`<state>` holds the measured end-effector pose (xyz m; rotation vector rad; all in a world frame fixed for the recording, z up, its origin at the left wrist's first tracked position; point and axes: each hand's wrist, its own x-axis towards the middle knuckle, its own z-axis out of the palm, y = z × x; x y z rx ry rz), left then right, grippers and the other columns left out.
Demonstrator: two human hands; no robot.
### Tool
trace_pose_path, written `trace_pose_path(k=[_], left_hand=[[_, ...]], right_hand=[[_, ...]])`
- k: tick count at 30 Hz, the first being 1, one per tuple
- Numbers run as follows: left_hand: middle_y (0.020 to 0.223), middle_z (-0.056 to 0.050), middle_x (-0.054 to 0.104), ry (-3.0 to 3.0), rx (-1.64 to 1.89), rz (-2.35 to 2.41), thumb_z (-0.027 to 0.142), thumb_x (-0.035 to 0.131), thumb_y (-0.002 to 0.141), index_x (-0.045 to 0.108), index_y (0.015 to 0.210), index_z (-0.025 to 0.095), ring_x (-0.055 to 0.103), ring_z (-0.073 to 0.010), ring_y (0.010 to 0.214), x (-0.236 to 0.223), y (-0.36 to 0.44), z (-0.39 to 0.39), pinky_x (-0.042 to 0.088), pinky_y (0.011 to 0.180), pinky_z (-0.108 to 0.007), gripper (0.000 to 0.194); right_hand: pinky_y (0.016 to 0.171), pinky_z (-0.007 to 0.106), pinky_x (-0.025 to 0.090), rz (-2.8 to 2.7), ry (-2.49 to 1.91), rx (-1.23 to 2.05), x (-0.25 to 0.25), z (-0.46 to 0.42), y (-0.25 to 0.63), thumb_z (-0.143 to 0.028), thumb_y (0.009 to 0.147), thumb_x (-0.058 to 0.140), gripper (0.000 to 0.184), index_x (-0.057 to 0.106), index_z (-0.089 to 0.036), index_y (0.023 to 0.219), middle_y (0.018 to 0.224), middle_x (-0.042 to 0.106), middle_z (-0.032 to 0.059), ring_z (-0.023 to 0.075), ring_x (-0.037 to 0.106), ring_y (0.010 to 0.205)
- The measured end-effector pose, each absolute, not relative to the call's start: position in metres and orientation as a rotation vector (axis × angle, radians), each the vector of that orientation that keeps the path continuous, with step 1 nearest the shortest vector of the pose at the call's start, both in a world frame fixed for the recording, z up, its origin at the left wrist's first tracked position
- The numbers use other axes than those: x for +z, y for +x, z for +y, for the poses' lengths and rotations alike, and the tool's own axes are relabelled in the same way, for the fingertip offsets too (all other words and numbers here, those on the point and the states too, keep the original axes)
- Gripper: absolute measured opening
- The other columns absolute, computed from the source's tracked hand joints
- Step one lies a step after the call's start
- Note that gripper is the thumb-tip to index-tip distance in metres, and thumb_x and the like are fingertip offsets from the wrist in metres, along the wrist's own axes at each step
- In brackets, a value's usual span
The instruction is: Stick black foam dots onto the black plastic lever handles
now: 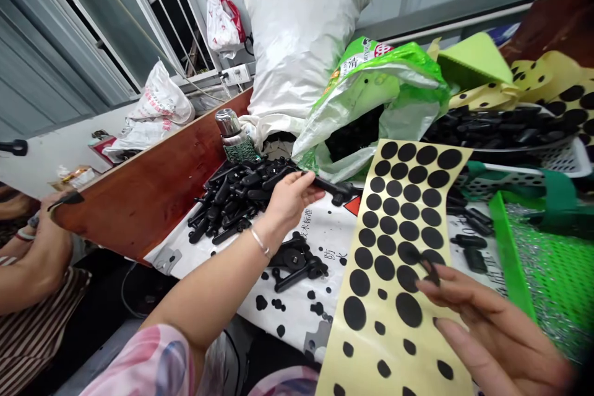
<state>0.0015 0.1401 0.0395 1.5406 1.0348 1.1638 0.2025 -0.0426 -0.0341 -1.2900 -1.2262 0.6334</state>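
Note:
My left hand (292,198) is closed on a black plastic handle (335,190) with a round knob at its far end, held above the table beside the sticker sheet. At the fingertips of my right hand (487,328) is a small black piece (429,269), blurred, so its exact kind is unclear. Under that hand lies a yellow backing sheet (394,337) with rows of round black stickers; small black bits remain on its near part. A heap of similar black handles (245,192) lies left of my left hand, and a few more handles (299,263) are below my forearm.
A green-and-white bag (408,86) holding black parts stands behind the sheet. To the right are a white basket (573,158) of black parts and a green tray (505,241) with metal pieces. Behind the heap stands a flask (229,130). Another person's arm (41,260) is at left.

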Motion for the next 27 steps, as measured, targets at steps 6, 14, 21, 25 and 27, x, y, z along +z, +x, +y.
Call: trace_pose_path(k=[6, 14, 21, 25, 27], left_hand=[[0.085, -0.006, 0.068, 0.767, 1.076, 0.843, 0.029, 0.073, 0.073, 0.054, 0.091, 0.013, 0.065, -0.0109, 0.070, 0.024, 0.019, 0.044, 0.055, 0.066, -0.022, 0.031], [0.063, -0.003, 0.065, 1.119, 0.704, 0.923, 0.034, 0.070, 0.075, 0.061, 0.095, 0.011, 0.061, -0.0107, 0.055, 0.021, -0.006, 0.018, 0.051, 0.059, -0.023, 0.032], [0.084, -0.005, 0.067, 1.197, 0.503, 0.841, 0.035, 0.071, 0.074, 0.056, 0.108, 0.014, 0.059, -0.0085, 0.058, 0.020, -0.007, 0.011, 0.048, 0.059, -0.022, 0.042], [0.073, -0.006, 0.069, 0.987, 0.458, 0.704, 0.044, 0.072, 0.073, 0.055, 0.113, 0.011, 0.059, -0.0089, 0.049, 0.017, -0.010, 0.019, 0.046, 0.051, -0.019, 0.055], [0.070, -0.006, 0.069, 0.940, 0.396, 0.624, 0.041, 0.073, 0.073, 0.058, 0.112, 0.011, 0.059, -0.0089, 0.048, 0.017, -0.012, 0.021, 0.045, 0.049, -0.018, 0.051]], right_hand=[[0.089, 0.037, 0.054, -1.223, -1.224, 0.645, -0.013, -0.030, 0.167, -0.037, 0.078, 0.070, 0.061, 0.041, -0.031, 0.131, 0.123, 0.057, 0.0075, 0.0253, 0.058, 0.108], [0.078, 0.029, 0.056, -1.265, -1.245, 0.948, 0.003, -0.027, 0.174, -0.041, 0.083, 0.066, 0.052, 0.041, -0.029, 0.127, 0.108, 0.064, 0.0068, 0.0195, 0.063, 0.094], [0.080, 0.030, 0.057, -1.395, -1.125, 1.067, 0.007, -0.025, 0.176, -0.034, 0.086, 0.064, 0.056, 0.036, -0.031, 0.134, 0.121, 0.056, 0.0088, 0.0212, 0.061, 0.102], [0.094, 0.036, 0.052, -1.481, -1.013, 0.981, 0.005, -0.033, 0.174, -0.024, 0.090, 0.055, 0.056, 0.030, -0.033, 0.139, 0.130, 0.052, 0.0082, 0.0216, 0.056, 0.114], [0.099, 0.039, 0.048, -1.524, -0.989, 0.955, 0.004, -0.038, 0.173, -0.021, 0.091, 0.052, 0.057, 0.028, -0.035, 0.142, 0.133, 0.051, 0.0070, 0.0218, 0.053, 0.118]])
